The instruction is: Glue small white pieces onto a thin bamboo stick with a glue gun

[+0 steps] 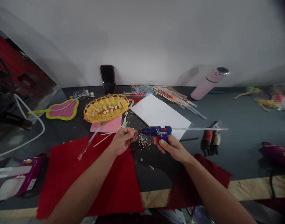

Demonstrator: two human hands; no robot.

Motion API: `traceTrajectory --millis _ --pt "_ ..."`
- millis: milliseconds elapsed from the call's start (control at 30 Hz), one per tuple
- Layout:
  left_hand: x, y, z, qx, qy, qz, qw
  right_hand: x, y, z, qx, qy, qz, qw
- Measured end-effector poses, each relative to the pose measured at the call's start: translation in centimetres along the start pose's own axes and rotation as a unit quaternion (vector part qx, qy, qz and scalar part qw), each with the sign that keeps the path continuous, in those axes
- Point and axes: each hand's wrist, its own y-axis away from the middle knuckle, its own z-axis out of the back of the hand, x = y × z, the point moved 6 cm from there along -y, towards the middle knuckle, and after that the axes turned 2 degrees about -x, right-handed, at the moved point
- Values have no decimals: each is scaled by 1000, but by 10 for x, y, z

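Observation:
My right hand (171,147) is wrapped round a blue hot glue gun (153,130), its fingers near the orange trigger. A long clear glue stick (203,128) sticks out of the gun's back end, and a small red light glows on its body. The nozzle points left, right at the fingertips of my left hand (125,140). Those fingers are pinched together; what they hold is too small to make out. Thin wooden sticks (105,140) lie just left of that hand. Below the nozzle, small pale wooden bits (144,143) are scattered on the dark table.
A yellow wicker basket (88,107) holds small whitish pieces. White paper (159,112), a red cloth (119,183), pliers (211,138) and bundled sticks (177,99) lie around. A pink bottle (205,85) and a phone (108,78) stand by the wall.

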Motion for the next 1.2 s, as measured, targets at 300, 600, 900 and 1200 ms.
traceTrajectory --millis 300,600,900,1200 --pt "-1 0 -2 2 -6 2 1000 2 -1 -1 1 5 0 1000" --pt "0 0 0 3 -4 1 1000 0 -1 0 8 21 12 1000" --pt "1 0 0 10 -8 -1 1000 -2 0 -1 7 14 9 1000" --pt "0 0 -1 8 -9 0 1000 -1 0 0 11 16 11 1000"
